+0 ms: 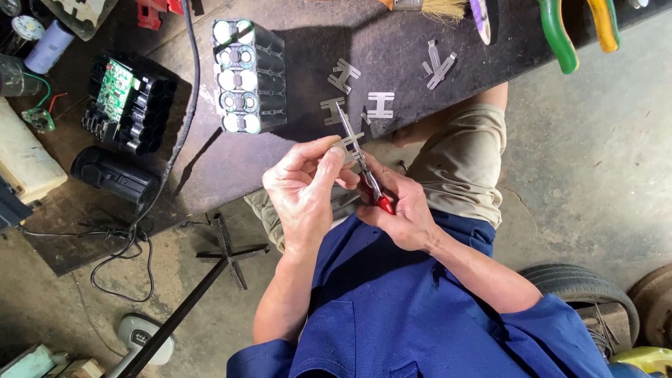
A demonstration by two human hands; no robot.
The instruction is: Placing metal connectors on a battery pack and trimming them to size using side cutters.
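My left hand [304, 189] pinches a small H-shaped metal strip [348, 142] between thumb and fingers, just over the near edge of the dark workbench [210, 168]. Beside it, my right hand [400, 210] grips thin red-handled snips [364, 171], whose blades point up and meet the strip. Several more metal strips [380, 105] lie loose on the bench just beyond my hands. A pack of cylindrical battery cells [248, 73] in a black holder stands to their left.
A second battery pack with a green circuit board [129, 105] and a black casing [115, 175] sit at the left, with a black cable [183, 105] between. A brush [434, 8] and green- and yellow-handled pliers [581, 28] lie at the far edge. A tyre [588, 287] lies on the floor.
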